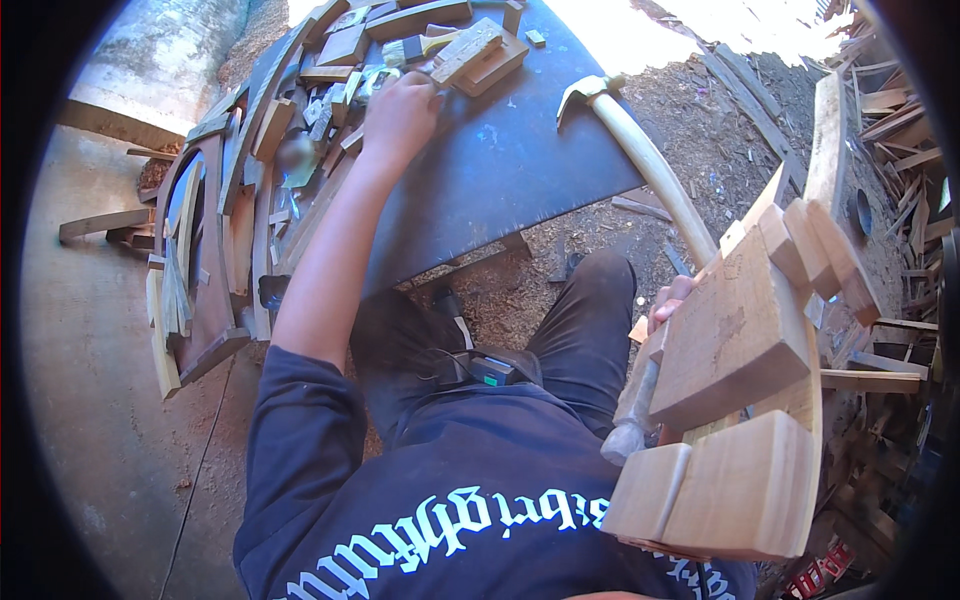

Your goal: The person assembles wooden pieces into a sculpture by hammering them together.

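My left hand reaches over the work table into a heap of wood offcuts. Its fingers are curled beside a block, and what they hold, if anything, is hidden. A brush lies just beyond them. At the right, the curled fingers of my right hand show past the edge of a piece built of thick wood blocks, which covers the palm and forearm. A claw hammer slants down into this hand, its head over the table. A grey-white rounded tool end sticks out beside the blocks.
Curved and straight wood pieces crowd the table's left side, beside a brown frame. Wood scraps pile up at the far right. Sawdust covers the ground. A thin cord runs over the floor at left.
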The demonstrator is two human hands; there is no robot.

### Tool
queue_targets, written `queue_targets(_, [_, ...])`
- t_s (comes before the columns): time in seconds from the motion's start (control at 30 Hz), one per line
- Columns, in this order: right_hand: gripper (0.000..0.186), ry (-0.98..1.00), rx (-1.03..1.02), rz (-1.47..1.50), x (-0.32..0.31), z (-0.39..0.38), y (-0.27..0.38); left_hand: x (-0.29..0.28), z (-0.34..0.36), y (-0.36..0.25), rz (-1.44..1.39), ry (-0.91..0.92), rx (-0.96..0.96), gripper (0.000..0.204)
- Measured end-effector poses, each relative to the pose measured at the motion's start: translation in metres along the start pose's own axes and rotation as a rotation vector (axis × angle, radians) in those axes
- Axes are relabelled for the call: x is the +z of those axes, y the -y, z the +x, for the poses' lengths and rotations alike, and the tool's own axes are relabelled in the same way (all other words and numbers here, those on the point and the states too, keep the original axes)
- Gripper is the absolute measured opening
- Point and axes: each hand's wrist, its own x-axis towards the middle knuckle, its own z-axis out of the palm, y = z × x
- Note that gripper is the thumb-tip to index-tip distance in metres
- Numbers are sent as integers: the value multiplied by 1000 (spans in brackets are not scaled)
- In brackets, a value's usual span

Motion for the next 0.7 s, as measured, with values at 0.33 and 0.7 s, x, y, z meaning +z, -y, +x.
queue_targets(0.33, [77, -90, 99, 385, -18, -28, -42, -7, 13, 1, 98, 75, 46, 15])
queue_targets(0.7, [73, -429, 196, -82, 18, -11, -41, -57, -106, -31, -33, 74, -45, 15])
